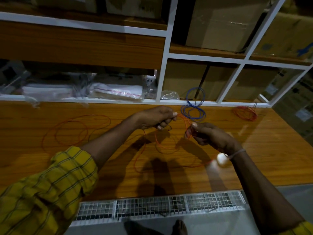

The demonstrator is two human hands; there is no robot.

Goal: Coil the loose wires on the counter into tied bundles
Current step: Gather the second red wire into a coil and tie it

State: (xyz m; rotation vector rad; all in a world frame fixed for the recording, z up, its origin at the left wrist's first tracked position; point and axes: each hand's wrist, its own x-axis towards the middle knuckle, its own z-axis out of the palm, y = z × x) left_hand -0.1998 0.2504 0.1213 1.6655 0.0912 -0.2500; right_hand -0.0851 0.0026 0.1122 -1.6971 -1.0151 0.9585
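Above the wooden counter (254,150), left hand (155,118) pinches an orange wire (156,141) between thumb and fingers; right hand (210,135) pinches the same wire's gathered loops. Slack trails down onto the counter between the forearms. More loose orange loops (76,129) lie to the left. Blue bundle (194,107) sits at the back edge; red bundle (244,113) far right.
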